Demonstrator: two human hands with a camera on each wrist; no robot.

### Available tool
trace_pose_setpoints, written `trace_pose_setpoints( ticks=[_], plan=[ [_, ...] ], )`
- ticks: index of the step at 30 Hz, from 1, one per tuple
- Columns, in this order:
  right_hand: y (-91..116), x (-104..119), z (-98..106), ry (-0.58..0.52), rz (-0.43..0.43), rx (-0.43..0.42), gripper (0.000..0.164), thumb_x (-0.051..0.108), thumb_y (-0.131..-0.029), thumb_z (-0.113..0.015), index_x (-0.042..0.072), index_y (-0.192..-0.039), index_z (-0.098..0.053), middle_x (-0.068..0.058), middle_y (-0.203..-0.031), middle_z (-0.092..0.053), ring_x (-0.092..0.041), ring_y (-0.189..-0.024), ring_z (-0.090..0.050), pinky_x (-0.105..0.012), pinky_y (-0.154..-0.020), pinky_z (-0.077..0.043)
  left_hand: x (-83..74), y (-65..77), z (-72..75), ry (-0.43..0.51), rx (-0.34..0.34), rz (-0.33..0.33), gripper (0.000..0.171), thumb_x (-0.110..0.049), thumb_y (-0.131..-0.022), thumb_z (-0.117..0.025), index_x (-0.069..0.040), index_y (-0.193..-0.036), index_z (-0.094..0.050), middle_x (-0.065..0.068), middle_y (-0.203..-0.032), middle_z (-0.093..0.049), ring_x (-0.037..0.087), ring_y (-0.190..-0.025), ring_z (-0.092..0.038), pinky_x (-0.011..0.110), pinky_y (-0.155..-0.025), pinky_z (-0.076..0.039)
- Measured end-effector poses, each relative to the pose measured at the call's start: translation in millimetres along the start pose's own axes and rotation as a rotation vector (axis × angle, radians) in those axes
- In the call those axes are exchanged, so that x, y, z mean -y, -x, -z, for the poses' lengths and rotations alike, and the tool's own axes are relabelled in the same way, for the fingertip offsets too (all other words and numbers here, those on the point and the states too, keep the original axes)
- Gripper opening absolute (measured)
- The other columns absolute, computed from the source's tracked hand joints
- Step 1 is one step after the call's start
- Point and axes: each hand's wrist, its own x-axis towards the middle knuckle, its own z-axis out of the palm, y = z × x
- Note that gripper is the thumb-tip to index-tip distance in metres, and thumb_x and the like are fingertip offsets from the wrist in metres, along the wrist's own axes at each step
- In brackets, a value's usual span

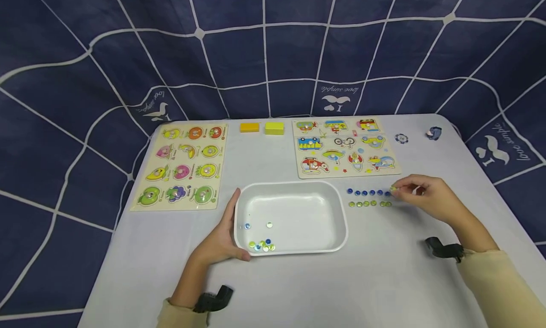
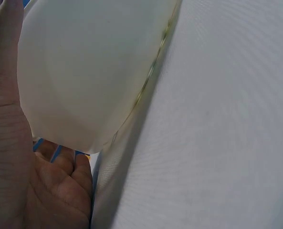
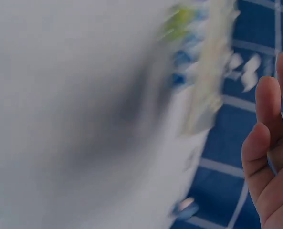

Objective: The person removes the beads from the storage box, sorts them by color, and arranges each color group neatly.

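My left hand [image 1: 216, 242] grips the left end of a white rectangular tray [image 1: 298, 251], thumb at its near corner and fingers along its left side. In the left wrist view the tray's pale outer wall [image 2: 93, 71] rises beside the palm. A few green and blue glass beads [image 1: 272, 247] lie in the tray, mostly near its near-left corner. To the right, my right hand [image 1: 431, 197] pinches a yellow-green glass bead [image 1: 393, 189] between thumb and fingertips, just above the right end of a row of blue beads [image 1: 364, 193]. A row of green beads [image 1: 366, 204] lies nearer, parallel to it.
Behind the tray lie a vehicle puzzle board [image 1: 341, 172], a fruit puzzle board [image 1: 179, 205], an orange block [image 1: 249, 127] and a yellow block [image 1: 274, 128]. A round patterned chip [image 1: 401, 138] and a small dark blue object [image 1: 434, 133] sit at the far right. A dark blue checked cloth [image 1: 239, 58] hangs behind.
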Motion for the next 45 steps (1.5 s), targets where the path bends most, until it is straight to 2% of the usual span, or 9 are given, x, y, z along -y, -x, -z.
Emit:
trace_pose_setpoints(
  ticks=[5, 10, 14, 21, 26, 33, 38, 42, 45],
  plan=[
    [16, -32, 2, 0.05, -0.13, 0.074, 0.014, 0.023, -0.083, -0.073, 0.014, -0.094, -0.072, 0.005, -0.078, -0.067, -0.004, -0.069, -0.052, -0.015, -0.06, -0.042, 0.8, 0.0, 0.4, 0.005, 0.002, 0.009, 0.145, -0.04, -0.048, -0.093, -0.034, -0.151, 0.009, -0.004, -0.16, -0.006, 0.025, -0.148, -0.008, 0.06, -0.112, -0.013],
    [23, -46, 2, 0.068, -0.158, 0.134, 0.017, 0.026, -0.083, -0.072, 0.013, -0.094, -0.072, 0.004, -0.079, -0.067, -0.002, -0.069, -0.054, -0.015, -0.06, -0.044, 2.5, -0.2, 1.0, 0.004, 0.005, 0.001, 0.145, -0.043, -0.048, -0.093, -0.034, -0.151, 0.009, -0.005, -0.16, -0.007, 0.025, -0.148, -0.011, 0.06, -0.111, -0.015],
    [24, -48, -1, 0.082, -0.177, 0.16, 0.019, 0.028, -0.083, -0.072, 0.012, -0.095, -0.072, 0.003, -0.078, -0.066, -0.003, -0.068, -0.053, -0.017, -0.059, -0.044, 3.5, -0.6, 0.5, 0.005, 0.008, -0.017, 0.143, -0.046, -0.05, -0.091, -0.033, -0.151, 0.01, -0.002, -0.16, -0.007, 0.029, -0.147, -0.012, 0.062, -0.11, -0.016],
    [20, -48, -7, 0.122, -0.218, 0.196, 0.027, 0.034, -0.084, -0.071, 0.01, -0.097, -0.072, 0.0, -0.077, -0.062, -0.006, -0.067, -0.049, -0.019, -0.057, -0.042, 0.9, -0.5, -0.6, 0.014, 0.011, -0.023, 0.142, -0.048, -0.052, -0.09, -0.033, -0.151, 0.01, -0.005, -0.16, -0.008, 0.028, -0.147, -0.012, 0.06, -0.109, -0.02],
    [19, -49, -10, 0.133, -0.24, 0.206, 0.029, 0.035, -0.083, -0.072, 0.01, -0.098, -0.072, -0.001, -0.076, -0.06, -0.006, -0.067, -0.047, -0.019, -0.056, -0.04, 0.3, -0.6, -0.4, 0.011, 0.007, -0.014, 0.142, -0.047, -0.052, -0.09, -0.033, -0.151, 0.011, -0.004, -0.16, -0.009, 0.027, -0.147, -0.014, 0.056, -0.109, -0.024],
    [18, -46, -8, 0.141, -0.239, 0.202, 0.031, 0.037, -0.083, -0.071, 0.012, -0.1, -0.071, 0.001, -0.077, -0.061, -0.007, -0.068, -0.048, -0.02, -0.056, -0.041, 0.6, 0.3, 0.0, 0.006, 0.004, 0.005, 0.143, -0.044, -0.051, -0.091, -0.034, -0.151, 0.01, -0.005, -0.16, -0.007, 0.023, -0.148, -0.011, 0.046, -0.112, -0.023],
    [14, -25, -6, 0.098, -0.156, 0.091, 0.025, 0.034, -0.083, -0.072, 0.015, -0.101, -0.071, 0.003, -0.077, -0.062, -0.008, -0.069, -0.05, -0.018, -0.057, -0.042, 0.0, 0.0, 0.2, 0.013, 0.008, -0.001, 0.142, -0.042, -0.052, -0.092, -0.034, -0.151, 0.01, -0.002, -0.16, -0.007, 0.025, -0.147, -0.013, 0.046, -0.111, -0.025],
    [4, 9, -15, 0.042, 0.006, 0.017, 0.018, 0.021, -0.082, -0.074, 0.016, -0.1, -0.072, 0.006, -0.075, -0.06, -0.005, -0.069, -0.049, -0.016, -0.059, -0.041, 0.2, 0.0, 0.4, 0.028, 0.01, -0.006, 0.142, -0.041, -0.052, -0.092, -0.035, -0.15, 0.01, 0.0, -0.16, -0.008, 0.028, -0.147, -0.015, 0.041, -0.111, -0.029],
    [-4, 40, -27, 0.0, 0.128, 0.008, 0.021, 0.016, -0.08, -0.075, 0.021, -0.1, -0.071, 0.011, -0.076, -0.06, -0.003, -0.07, -0.05, -0.016, -0.061, -0.042, 0.7, -0.4, 0.3, 0.038, 0.012, -0.004, 0.142, -0.04, -0.052, -0.092, -0.035, -0.15, 0.01, 0.001, -0.16, -0.008, 0.028, -0.146, -0.016, 0.038, -0.11, -0.031]
  ],
)
